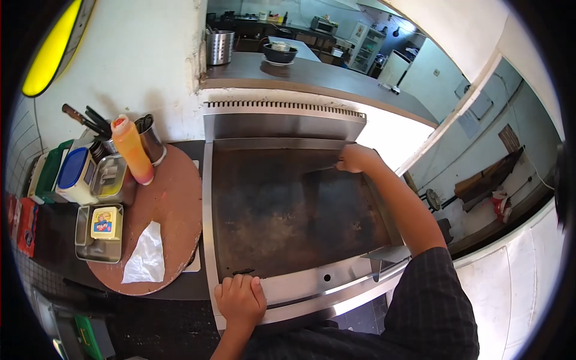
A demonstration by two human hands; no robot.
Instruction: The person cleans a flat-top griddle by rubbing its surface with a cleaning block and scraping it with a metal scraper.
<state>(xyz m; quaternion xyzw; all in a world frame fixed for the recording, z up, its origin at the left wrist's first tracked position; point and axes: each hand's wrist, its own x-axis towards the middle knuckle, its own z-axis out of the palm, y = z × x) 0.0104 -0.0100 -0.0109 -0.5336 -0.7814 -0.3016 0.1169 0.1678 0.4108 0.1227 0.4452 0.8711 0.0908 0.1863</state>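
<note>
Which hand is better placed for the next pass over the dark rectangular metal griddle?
Probably the right hand: it grips a thin dark tool over the griddle, while the left hand rests at its near left corner.

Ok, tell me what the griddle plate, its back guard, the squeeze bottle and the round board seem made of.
Griddle plate: metal, probably steel or iron; dark, dull, patchily scorched.
Back guard: likely stainless steel; silvery with a soft sheen.
Squeeze bottle: smooth, probably translucent plastic; orange and yellow seem to show through.
Round board: unclear, perhaps wood or plastic; matt, reddish-brown, scuffed.
</note>
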